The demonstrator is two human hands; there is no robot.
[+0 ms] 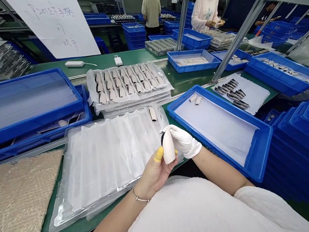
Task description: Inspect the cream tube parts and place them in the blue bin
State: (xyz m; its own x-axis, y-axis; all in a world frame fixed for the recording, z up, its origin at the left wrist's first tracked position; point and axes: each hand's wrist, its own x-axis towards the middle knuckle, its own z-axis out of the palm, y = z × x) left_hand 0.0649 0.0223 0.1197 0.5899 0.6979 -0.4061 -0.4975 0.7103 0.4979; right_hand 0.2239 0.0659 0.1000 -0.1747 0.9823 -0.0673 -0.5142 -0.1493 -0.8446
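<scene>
A pale pink, ribbed, curved shell piece (pixel 169 147) with a dark inner edge is held upright in front of my chest. My left hand (pixel 158 172), with yellow finger cots, grips its lower end between thumb and fingers. At the upper end, the white-gloved fingers of my right hand (pixel 182 139) close on the same piece, partly hidden behind it. Just beyond lies a clear plastic tray (pixel 106 157) lined with white tissue, with one similar shell (pixel 152 114) in its far right corner. To the right, a blue bin (pixel 266 138) holds two pale shells (pixel 196 99).
Behind the tray stands a stack of filled trays (pixel 129 83). Blue bins (pixel 30 106) sit at left, above bubble wrap (pixel 23 201). Dark clip-like parts (pixel 231 92) lie on white paper. A metal post (pixel 235 42) rises at right. Co-workers (pixel 151 8) are farther back.
</scene>
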